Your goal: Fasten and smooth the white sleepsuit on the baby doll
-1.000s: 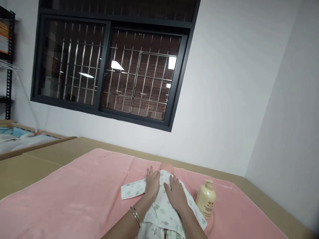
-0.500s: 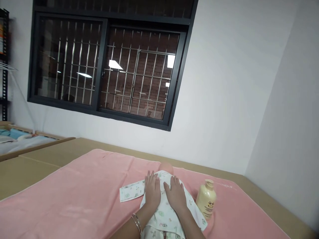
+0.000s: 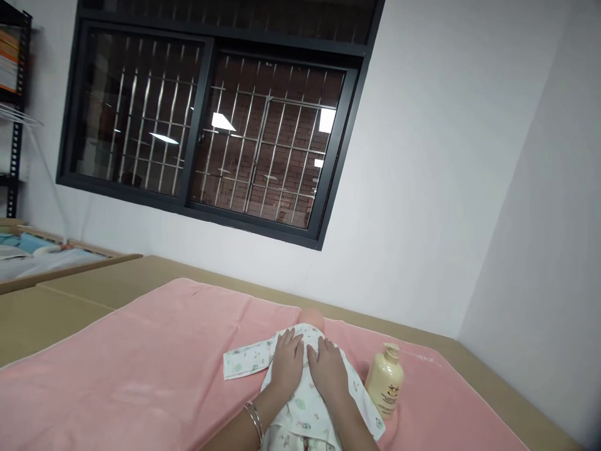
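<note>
A baby-sized figure, likely a doll, lies on the pink towel [image 3: 154, 369] in a white printed top [image 3: 305, 401]. Its bare round head [image 3: 312, 319] points away from me toward the wall. One sleeve [image 3: 246, 360] stretches out to the left, the other slopes down to the right. My left hand [image 3: 287, 362] rests flat on the upper left of the top, and a bangle circles that wrist. Beside it, my right hand [image 3: 327, 366] lies flat on the upper right. Neither hand grips anything. Right of the figure stands a pale yellow pump bottle [image 3: 385, 379].
The towel covers a tan tabletop [image 3: 141, 275] set against a white wall [image 3: 422, 188] with a dark-framed, barred window [image 3: 253, 138]. At the far left are a wooden-edged bin with blue and white cloths [image 3: 51, 257] and a black shelf rack [image 3: 14, 144].
Both hands stay on the top; their fingers have drawn back slightly toward me and look a little more bent. The camera view has tilted slightly. The bottle still stands in place.
</note>
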